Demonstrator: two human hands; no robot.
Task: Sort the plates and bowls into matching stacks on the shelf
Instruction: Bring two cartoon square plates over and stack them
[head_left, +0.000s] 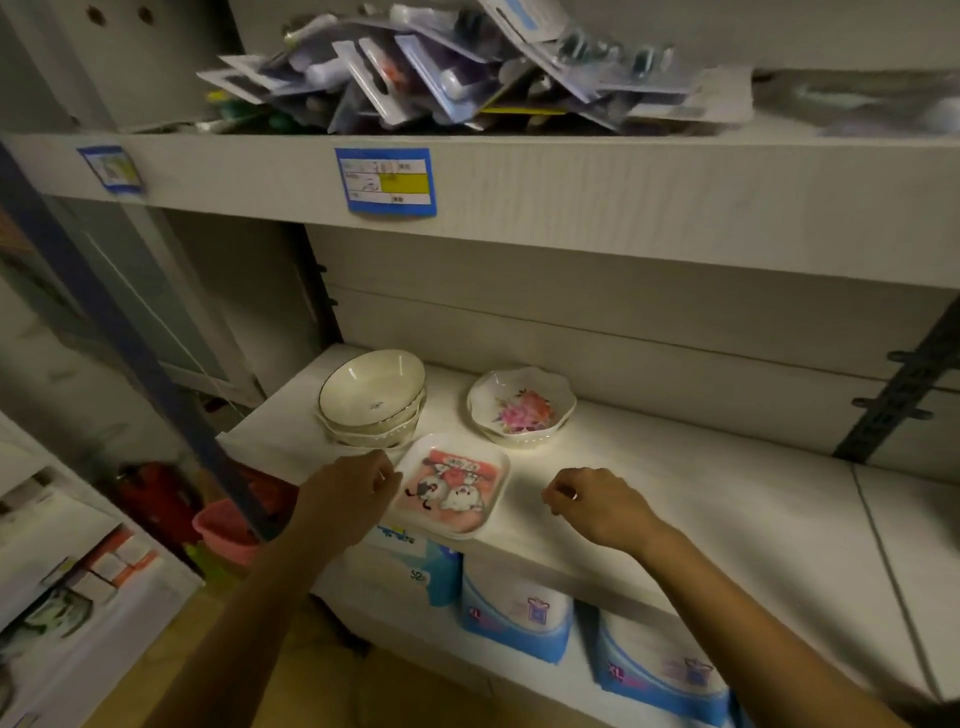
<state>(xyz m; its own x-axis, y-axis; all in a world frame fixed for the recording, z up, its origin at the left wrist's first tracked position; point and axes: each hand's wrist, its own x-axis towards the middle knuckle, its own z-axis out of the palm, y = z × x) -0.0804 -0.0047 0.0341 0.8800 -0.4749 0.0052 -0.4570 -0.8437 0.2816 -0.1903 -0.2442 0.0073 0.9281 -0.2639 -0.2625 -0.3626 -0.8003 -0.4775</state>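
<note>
The left hand (353, 488), fingers loosely curled and empty, touches the square cartoon plate (451, 486) on the shelf (675, 483); the right hand (592, 501) hovers half-closed, holding nothing.

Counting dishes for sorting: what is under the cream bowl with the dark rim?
The cream bowl tops a stack: at least one more bowl rim shows beneath, then a beaded-edge white dish. Their insides are covered.

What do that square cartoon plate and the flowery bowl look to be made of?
The square cartoon plate looks like melamine or glazed ceramic: smooth white rim, flat printed picture. The flowery bowl seems glazed ceramic or melamine too: glossy white, scalloped rim, printed pink flowers. The look alone cannot settle which.
</note>
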